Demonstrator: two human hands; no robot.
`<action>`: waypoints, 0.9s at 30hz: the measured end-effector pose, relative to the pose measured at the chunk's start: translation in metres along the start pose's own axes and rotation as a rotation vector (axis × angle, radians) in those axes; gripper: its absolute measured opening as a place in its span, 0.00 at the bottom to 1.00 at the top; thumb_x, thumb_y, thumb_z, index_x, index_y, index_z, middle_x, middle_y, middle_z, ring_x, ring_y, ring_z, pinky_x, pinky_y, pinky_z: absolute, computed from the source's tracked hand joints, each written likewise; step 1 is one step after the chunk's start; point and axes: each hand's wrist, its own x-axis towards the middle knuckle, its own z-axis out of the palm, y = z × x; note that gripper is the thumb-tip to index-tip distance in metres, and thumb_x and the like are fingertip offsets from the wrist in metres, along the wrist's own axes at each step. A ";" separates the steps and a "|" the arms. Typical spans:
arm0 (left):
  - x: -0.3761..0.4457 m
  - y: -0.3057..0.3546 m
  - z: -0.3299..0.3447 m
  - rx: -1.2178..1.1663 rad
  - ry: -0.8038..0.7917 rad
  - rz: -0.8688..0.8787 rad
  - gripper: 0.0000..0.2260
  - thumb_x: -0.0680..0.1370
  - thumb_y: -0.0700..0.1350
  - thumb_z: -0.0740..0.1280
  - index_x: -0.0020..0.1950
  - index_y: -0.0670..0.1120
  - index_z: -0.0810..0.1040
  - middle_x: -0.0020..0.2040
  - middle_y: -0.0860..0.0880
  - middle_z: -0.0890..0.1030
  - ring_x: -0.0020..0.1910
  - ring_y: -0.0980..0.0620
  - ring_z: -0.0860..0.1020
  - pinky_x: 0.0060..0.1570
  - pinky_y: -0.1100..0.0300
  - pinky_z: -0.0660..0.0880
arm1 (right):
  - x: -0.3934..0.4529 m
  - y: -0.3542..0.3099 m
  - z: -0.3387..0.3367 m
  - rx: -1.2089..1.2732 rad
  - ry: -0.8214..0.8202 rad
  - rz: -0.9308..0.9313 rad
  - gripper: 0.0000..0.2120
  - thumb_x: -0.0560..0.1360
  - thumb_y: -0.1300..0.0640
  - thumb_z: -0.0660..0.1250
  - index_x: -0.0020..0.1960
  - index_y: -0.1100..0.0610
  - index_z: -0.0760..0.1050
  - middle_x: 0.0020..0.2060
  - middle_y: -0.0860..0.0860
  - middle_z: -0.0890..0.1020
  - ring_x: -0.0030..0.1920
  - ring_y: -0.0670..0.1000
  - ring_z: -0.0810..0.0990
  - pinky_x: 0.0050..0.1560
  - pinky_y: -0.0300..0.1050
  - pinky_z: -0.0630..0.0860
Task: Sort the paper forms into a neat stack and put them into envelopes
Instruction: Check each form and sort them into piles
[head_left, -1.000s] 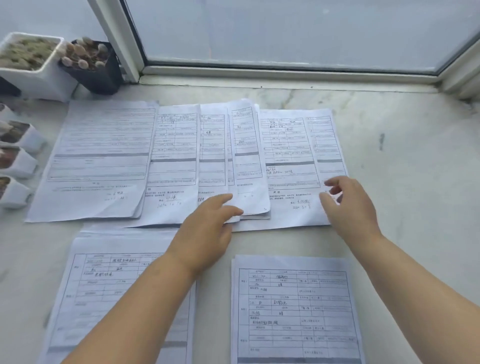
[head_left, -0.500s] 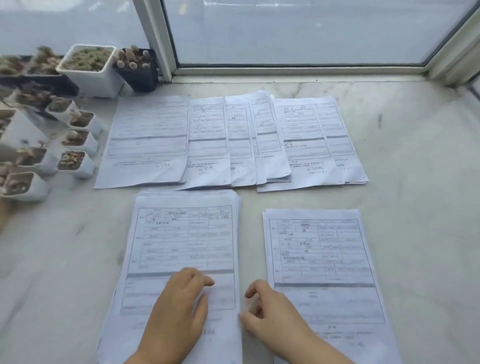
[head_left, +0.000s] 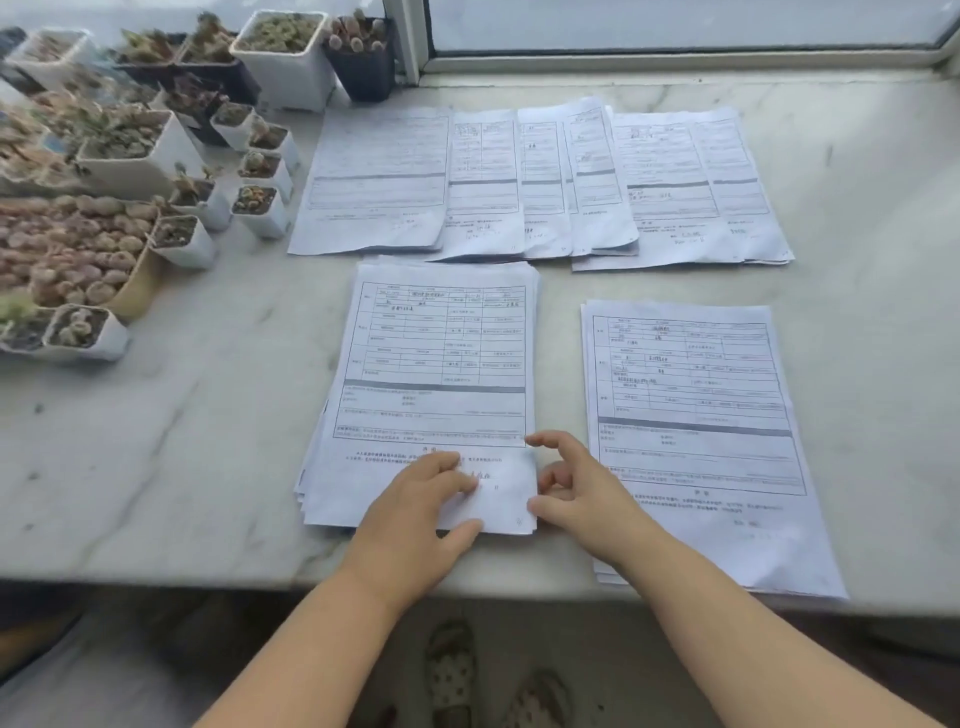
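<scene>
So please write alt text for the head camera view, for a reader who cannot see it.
A person's left hand presses on the near-left stack of forms on a marble sill while the right hand touches its right edge. Another stack lies right, overlapping forms behind, small succulent pots left.

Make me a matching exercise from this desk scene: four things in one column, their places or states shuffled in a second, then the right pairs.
Things
1. left hand
2. right hand
3. fanned row of forms
4. black pot

Places or states
A. spread overlapping along the far side, near the window
B. at the right edge of the near left stack, fingers curled
C. lying on the bottom of the near left stack
D. by the window frame, beside a white pot

Pairs: 1-C, 2-B, 3-A, 4-D
</scene>
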 end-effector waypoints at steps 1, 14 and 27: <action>-0.001 -0.001 0.001 0.002 -0.008 0.001 0.17 0.74 0.53 0.71 0.62 0.55 0.77 0.70 0.61 0.66 0.70 0.62 0.63 0.62 0.74 0.55 | 0.001 0.002 0.002 0.023 0.016 -0.002 0.26 0.71 0.66 0.68 0.58 0.39 0.68 0.34 0.45 0.75 0.26 0.40 0.69 0.35 0.33 0.68; -0.001 -0.015 0.004 -0.145 0.061 0.068 0.20 0.75 0.64 0.56 0.53 0.57 0.82 0.62 0.64 0.74 0.62 0.66 0.71 0.57 0.76 0.63 | -0.002 0.008 0.020 0.354 0.165 0.037 0.11 0.76 0.58 0.68 0.54 0.48 0.70 0.38 0.49 0.77 0.34 0.46 0.77 0.42 0.41 0.77; 0.010 -0.013 0.014 -0.432 0.390 -0.200 0.23 0.73 0.63 0.58 0.30 0.46 0.60 0.25 0.53 0.62 0.28 0.50 0.62 0.30 0.54 0.61 | 0.004 0.001 0.022 0.221 0.135 0.091 0.15 0.73 0.68 0.66 0.47 0.49 0.81 0.37 0.49 0.77 0.33 0.49 0.75 0.37 0.46 0.76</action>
